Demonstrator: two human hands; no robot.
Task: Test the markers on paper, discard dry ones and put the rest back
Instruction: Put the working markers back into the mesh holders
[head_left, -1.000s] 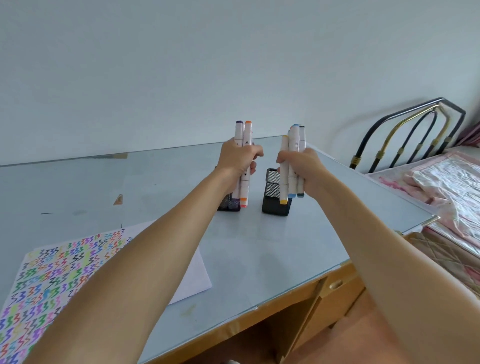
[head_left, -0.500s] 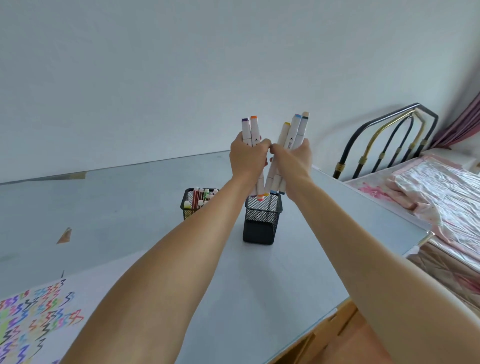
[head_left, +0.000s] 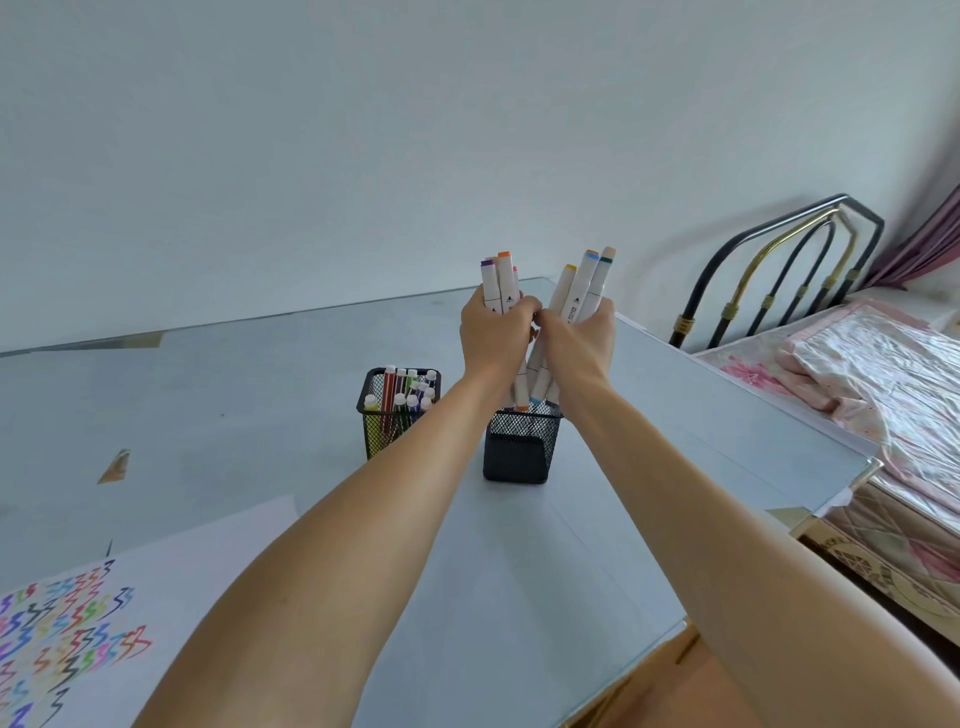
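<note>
Now your left hand (head_left: 496, 338) grips a bunch of markers (head_left: 500, 283), and your right hand (head_left: 574, 340) grips another bunch (head_left: 584, 288). Both hands touch, right above the black cup (head_left: 519, 447) near the desk's (head_left: 260, 415) far right corner. Marker tips reach its rim. A second cup (head_left: 397, 415) full of pens stands just left. Paper (head_left: 156, 597) with squiggles lies at the near left edge.

A plain room with a desk and a bed.
A bare pale wall (head_left: 363, 130) stands behind a glass-topped desk (head_left: 234, 395); to the right is a bed (head_left: 883, 384) with a black and brass metal headboard (head_left: 769, 265), pink bedding and a purple curtain (head_left: 930, 244) in soft daylight.
</note>
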